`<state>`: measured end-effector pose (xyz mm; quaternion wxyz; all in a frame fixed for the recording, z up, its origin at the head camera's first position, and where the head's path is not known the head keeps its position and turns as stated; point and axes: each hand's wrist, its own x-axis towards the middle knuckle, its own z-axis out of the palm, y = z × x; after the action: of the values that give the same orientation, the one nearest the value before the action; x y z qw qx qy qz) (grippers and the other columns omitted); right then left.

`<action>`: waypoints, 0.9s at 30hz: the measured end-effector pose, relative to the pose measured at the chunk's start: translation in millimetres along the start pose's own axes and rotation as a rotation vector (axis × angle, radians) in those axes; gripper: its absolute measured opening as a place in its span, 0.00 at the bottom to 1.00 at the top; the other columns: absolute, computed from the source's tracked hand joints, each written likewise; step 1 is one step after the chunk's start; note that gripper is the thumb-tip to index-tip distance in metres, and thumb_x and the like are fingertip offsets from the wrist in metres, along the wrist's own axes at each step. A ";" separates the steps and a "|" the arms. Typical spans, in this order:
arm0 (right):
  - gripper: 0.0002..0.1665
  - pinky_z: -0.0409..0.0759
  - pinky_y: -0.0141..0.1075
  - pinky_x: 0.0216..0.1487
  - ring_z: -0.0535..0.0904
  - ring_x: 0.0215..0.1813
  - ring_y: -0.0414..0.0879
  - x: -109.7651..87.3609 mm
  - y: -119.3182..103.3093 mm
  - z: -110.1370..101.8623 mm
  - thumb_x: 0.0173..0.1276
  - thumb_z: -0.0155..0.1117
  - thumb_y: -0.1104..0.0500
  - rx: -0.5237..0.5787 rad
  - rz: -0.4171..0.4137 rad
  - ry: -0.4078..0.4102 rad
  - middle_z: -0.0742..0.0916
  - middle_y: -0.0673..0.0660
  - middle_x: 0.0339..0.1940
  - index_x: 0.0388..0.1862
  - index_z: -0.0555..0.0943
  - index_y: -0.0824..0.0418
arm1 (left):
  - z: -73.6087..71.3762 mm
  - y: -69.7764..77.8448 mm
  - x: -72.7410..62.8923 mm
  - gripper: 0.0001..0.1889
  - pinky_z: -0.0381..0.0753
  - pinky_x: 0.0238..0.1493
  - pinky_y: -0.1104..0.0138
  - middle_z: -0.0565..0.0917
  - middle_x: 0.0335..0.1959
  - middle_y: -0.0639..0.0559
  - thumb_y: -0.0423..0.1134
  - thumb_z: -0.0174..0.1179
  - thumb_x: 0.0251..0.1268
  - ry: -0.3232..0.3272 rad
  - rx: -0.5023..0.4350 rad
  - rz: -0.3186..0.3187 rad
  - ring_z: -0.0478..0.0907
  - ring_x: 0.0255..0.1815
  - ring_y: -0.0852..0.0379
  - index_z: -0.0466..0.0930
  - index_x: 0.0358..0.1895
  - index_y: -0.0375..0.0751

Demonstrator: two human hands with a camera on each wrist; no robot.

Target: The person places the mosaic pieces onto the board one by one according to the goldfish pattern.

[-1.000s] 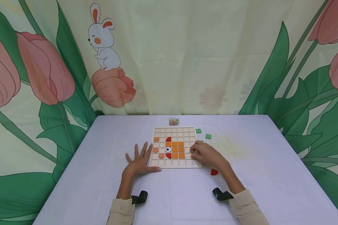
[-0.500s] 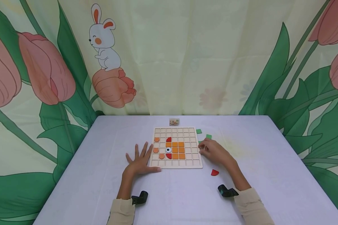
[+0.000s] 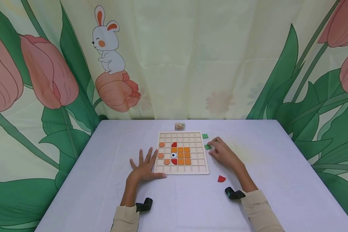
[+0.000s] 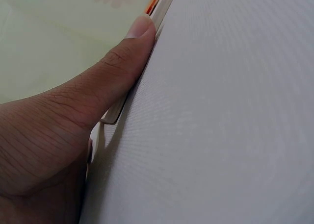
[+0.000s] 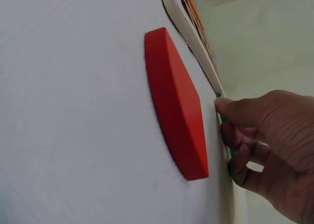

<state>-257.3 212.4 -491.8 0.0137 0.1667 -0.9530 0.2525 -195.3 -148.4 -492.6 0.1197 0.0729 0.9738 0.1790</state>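
Observation:
A wooden grid board (image 3: 199,169) lies mid-table. On it are several orange squares (image 3: 180,155), two red quarter-circle tiles (image 3: 174,161), a white eye disc (image 3: 174,155) and three peach discs (image 3: 167,162). My left hand (image 3: 145,168) rests at the board's left edge, fingers spread and thumb along the near corner, also close up in the left wrist view. My right hand (image 3: 222,154) is just right of the board, bent fingers and thumb parted near a green tile (image 3: 207,147). In the right wrist view, the fingers partly hide green.
A loose red quarter-circle tile (image 3: 221,178) lies right of the board's near corner; it looms large in the right wrist view. Another green tile (image 3: 205,136) lies by the far right corner. Behind the board sits a small patterned card (image 3: 179,126) on the white-covered table (image 3: 75,180).
My right hand has moved from over the board's right columns to the green tiles beside it. It now covers the rightmost green tile. My left hand has stayed put.

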 end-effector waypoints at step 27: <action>0.16 0.77 0.34 0.41 0.74 0.39 0.45 10.7 3.2 -1.4 0.65 0.69 0.61 0.012 0.004 -0.046 0.80 0.58 0.47 0.50 0.83 0.63 | 3.1 -2.7 3.6 0.62 0.26 0.62 0.23 0.37 0.82 0.48 0.73 0.66 0.43 0.002 -0.010 0.004 0.22 0.78 0.32 0.43 0.80 0.55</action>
<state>-268.6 212.3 -490.9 -0.0096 0.1707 -0.9518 0.2546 -198.2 -149.3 -497.2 0.1187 0.0741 0.9729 0.1840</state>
